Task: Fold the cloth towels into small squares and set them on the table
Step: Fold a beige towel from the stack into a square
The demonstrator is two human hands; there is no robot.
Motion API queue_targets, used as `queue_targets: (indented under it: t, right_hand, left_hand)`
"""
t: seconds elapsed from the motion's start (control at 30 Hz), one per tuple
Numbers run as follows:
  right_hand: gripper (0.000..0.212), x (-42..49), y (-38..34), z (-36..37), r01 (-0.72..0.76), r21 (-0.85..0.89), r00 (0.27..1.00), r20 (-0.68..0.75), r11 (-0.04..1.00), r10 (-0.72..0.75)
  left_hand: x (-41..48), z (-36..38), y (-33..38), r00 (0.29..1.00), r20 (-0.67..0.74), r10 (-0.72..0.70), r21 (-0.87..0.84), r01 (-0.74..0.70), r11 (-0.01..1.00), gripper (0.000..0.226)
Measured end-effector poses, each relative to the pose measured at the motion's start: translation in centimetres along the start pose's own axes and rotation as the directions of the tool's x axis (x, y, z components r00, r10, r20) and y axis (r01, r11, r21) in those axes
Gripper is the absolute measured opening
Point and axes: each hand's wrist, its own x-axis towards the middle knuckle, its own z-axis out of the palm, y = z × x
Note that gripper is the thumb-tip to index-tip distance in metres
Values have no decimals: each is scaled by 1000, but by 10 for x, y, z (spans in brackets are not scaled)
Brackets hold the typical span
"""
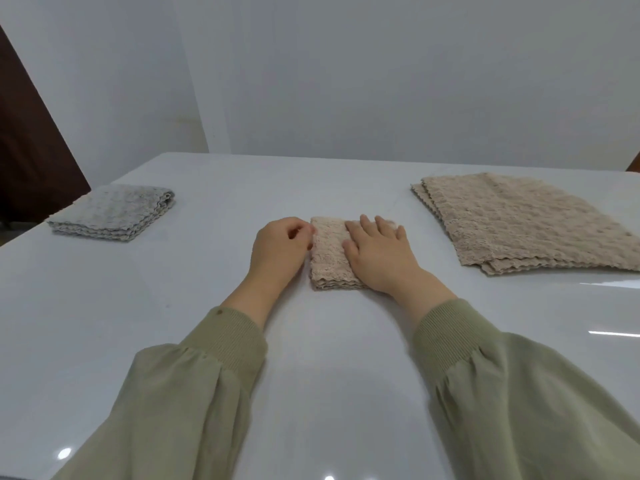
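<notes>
The folded beige towel (329, 254) lay on the tabletop (311, 358), long axis running away from the person. The right hand (379, 256) pressed flat, fingers spread, on its right half; the left hand (280, 249), loosely curled, pinched its left edge.

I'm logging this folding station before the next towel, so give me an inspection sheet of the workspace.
Surface: glossy white table, bare between the piles.
Job's things: folded beige towel at centre; flat beige stack on the right; folded grey stack on the left.
Clutter: nothing seen.
Grips: right hand pressed flat on the beige towel; left hand curled at its left edge, whether it pinches the cloth is unclear.
Cables: nothing seen.
Surroundings: plain wall; dark panel at far left.
</notes>
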Motion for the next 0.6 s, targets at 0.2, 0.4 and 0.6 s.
queue_targets:
  t: [0.2,0.4,0.6]
  right_hand:
    - [52,-2,-2,1,-6,-11,1000,-11,1000,6]
    - [52,-1,-1,2,-15,-7,1000,-3,1000,15]
    - [54,-7,0,1,-28,65,997,-67,997,33]
  left_hand:
    - [34,25,-3,984,-82,-159,-83,152,985,21]
    - [45,39,-2,966,-175,-189,201,223,954,39]
    - [46,36,-15,990,-140,-35,287,74,955,28]
